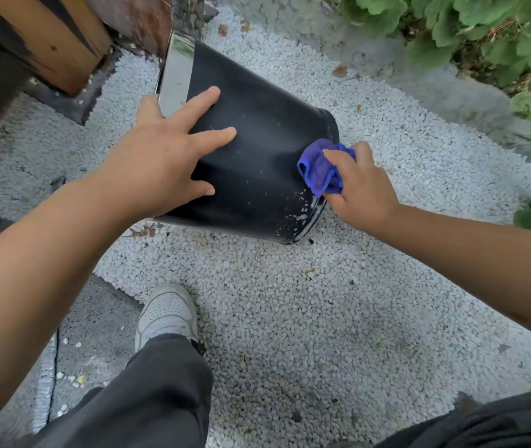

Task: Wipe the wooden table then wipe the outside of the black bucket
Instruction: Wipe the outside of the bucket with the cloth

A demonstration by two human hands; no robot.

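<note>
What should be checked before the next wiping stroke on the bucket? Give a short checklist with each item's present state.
1. Black bucket steadied: ok, left hand lies spread on its side.
2. Blue cloth gripped: ok, right hand holds it bunched.
3. Cloth touching the bucket's outside: ok, near the base end.
4. White specks near the base end wiped off: not ok.
5. Underside against the white gravel clean: cannot tell.

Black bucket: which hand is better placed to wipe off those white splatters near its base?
Right. The right hand already grips the blue cloth against the black bucket, just above the white splatters. The left hand lies spread flat on its side, steadying it, and holds no cloth.
</note>
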